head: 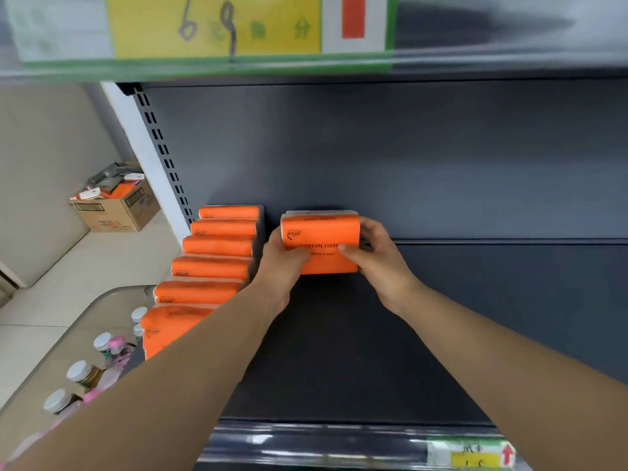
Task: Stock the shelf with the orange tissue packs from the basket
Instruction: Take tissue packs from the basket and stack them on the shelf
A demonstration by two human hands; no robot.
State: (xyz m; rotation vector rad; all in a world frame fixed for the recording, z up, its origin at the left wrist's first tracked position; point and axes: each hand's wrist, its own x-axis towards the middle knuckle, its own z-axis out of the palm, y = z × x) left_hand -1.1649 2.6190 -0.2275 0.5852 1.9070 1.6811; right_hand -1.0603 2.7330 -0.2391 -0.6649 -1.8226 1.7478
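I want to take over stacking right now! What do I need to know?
Hands: the left hand and right hand both grip one orange tissue pack by its ends, near the back of the shelf.
Done: a row of orange packs runs back to front along the shelf's left side.
Left: set this pack down beside that row, then fill the bare part to the right. The basket is not in view.

Right of the tissue pack [321, 244] the dark shelf board [543, 283] lies open. The left hand [282, 256] fills the narrow gap to the row of orange packs [210, 266], and the upper shelf [509, 68] overhangs.
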